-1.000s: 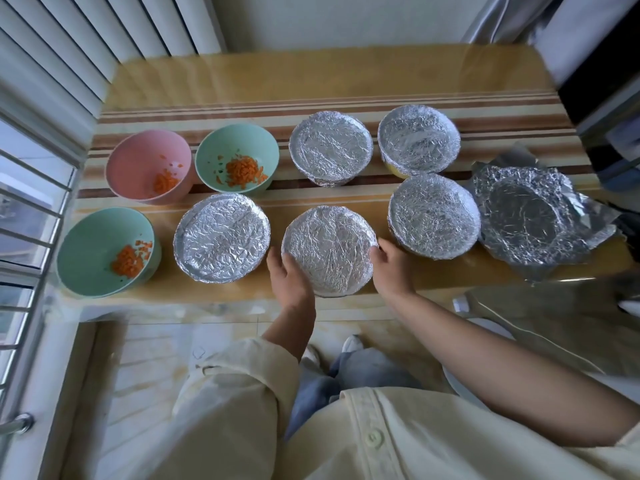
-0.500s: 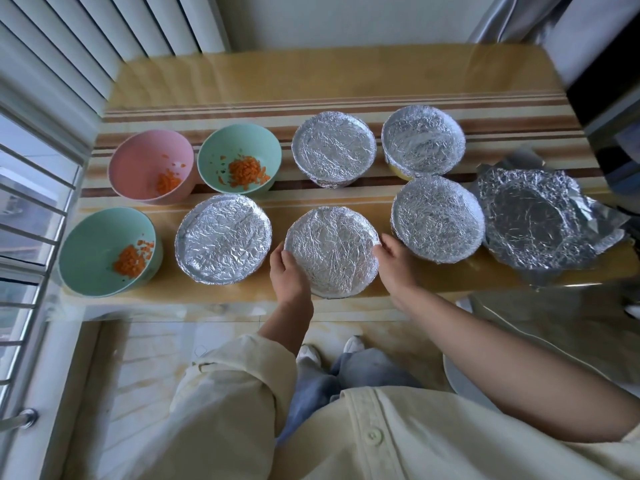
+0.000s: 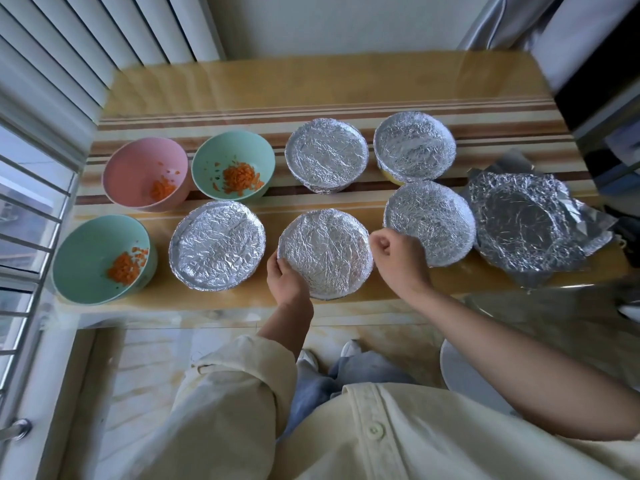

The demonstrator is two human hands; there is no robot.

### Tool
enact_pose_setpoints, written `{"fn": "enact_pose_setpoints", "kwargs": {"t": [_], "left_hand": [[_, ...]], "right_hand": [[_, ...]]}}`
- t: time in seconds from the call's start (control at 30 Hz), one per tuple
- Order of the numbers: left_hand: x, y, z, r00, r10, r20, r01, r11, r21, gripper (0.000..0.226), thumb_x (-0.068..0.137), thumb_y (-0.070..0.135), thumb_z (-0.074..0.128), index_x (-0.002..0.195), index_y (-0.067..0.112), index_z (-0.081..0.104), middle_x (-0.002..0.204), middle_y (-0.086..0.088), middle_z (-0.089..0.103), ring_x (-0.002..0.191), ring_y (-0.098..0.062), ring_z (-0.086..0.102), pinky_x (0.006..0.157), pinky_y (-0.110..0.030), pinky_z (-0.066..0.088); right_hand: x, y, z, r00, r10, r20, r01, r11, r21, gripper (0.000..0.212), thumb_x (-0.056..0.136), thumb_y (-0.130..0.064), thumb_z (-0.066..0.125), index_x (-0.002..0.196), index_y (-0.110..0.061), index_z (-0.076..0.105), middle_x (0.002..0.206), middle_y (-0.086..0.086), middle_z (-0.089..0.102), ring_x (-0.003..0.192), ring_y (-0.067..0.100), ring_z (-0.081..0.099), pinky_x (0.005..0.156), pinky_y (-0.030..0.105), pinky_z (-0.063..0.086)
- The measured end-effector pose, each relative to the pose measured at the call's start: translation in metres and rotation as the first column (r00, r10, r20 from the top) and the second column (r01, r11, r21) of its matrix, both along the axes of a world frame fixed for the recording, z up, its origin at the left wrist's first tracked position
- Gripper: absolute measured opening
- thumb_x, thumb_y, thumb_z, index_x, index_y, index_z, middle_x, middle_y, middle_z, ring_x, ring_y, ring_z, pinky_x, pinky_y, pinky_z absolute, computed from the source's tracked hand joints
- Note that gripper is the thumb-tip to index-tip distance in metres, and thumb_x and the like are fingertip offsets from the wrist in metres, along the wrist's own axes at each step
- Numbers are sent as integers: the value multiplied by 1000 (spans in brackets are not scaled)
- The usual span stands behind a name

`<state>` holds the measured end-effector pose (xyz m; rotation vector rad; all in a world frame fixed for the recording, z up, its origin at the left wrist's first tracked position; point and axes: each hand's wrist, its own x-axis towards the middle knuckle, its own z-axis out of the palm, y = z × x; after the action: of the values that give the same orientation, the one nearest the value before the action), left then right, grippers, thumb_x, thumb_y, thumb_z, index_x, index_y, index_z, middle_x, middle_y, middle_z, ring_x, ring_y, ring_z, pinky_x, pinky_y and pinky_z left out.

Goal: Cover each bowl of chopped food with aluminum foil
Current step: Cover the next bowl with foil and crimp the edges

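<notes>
Eight bowls stand in two rows on the table. Chopped carrot shows in three uncovered ones: a pink bowl, a green bowl beside it, and a green bowl at front left. The others wear crinkled foil, among them the front middle bowl. My left hand grips that bowl's left rim. My right hand sits at its upper right rim with fingers curled against the foil edge. A loose, crumpled foil sheet lies at the far right.
Foil-covered bowls stand at front left, front right, back middle and back right. Window bars border the table's left end. A white round stool stands below the table's front edge.
My right hand has slid from the bowl's lower right rim up to its upper right rim and curled its fingers. My left hand stays on the left rim.
</notes>
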<state>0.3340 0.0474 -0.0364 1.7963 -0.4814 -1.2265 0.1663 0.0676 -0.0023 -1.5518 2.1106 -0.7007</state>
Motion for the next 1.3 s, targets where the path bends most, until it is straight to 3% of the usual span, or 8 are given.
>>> {"fn": "enact_pose_setpoints", "kwargs": {"t": [0.1,0.2,0.27,0.57,0.83,0.97,1.13,1.3], "left_hand": [[-4,-2,-2,1000,2,0,-2,1000,-14,34,106,14,33,132,7,54,127,-14,61,108,-24,57,99,-33,44],[-9,-6,-5,1000,19,11,-19,1000,-16,34,106,15,34,131,8,55,126,-13,61,114,-28,58,103,-38,46],[-12,-8,-6,999,29,19,-28,999,-28,34,106,14,34,130,7,55,122,-11,61,108,-24,58,95,-32,46],[-26,-16,-4,998,47,33,-45,998,-41,34,106,14,33,131,8,56,109,-4,58,98,-19,54,86,-26,41],[-23,-24,-6,998,39,39,-38,999,-15,35,106,17,34,132,10,55,121,-8,61,107,-23,57,96,-31,45],[-20,-21,0,1000,-11,7,11,1000,-6,36,106,18,34,135,12,54,122,-5,59,106,-20,55,92,-29,44],[-15,-17,1,995,-102,-18,102,995,5,40,105,19,33,140,12,50,131,-11,58,119,-27,56,106,-40,45],[-9,-10,4,987,-161,-20,161,987,12,34,102,18,39,128,5,57,116,-14,62,100,-23,57,89,-33,46]], "right_hand": [[-25,1,5,986,27,-164,-42,995,-86,7,87,-18,66,88,-11,63,79,-3,63,65,13,56,58,28,46],[-41,4,-4,947,105,-303,-99,994,36,19,81,-17,74,93,-13,60,88,-1,62,75,14,55,60,26,41],[-43,4,-8,933,112,-343,-86,992,92,23,79,-17,76,95,-15,61,92,-1,62,79,15,56,62,25,41],[-37,-10,-10,958,129,-256,-119,991,55,14,77,-5,74,79,-14,63,81,-1,63,70,13,54,60,26,46],[-35,-10,-14,956,138,-260,-130,990,49,20,74,-4,71,78,-15,54,74,-5,54,66,14,49,54,24,30],[-35,-9,-13,949,143,-282,-124,989,83,25,71,-4,69,75,-16,47,70,-4,49,63,15,45,52,25,28],[-37,-4,-15,949,132,-286,-104,988,111,26,74,-8,70,73,-18,47,73,-5,49,65,15,46,55,26,29],[-42,-8,-8,968,101,-231,-71,989,133,16,76,-29,69,84,-20,58,76,-6,59,68,16,54,55,25,37]]}}
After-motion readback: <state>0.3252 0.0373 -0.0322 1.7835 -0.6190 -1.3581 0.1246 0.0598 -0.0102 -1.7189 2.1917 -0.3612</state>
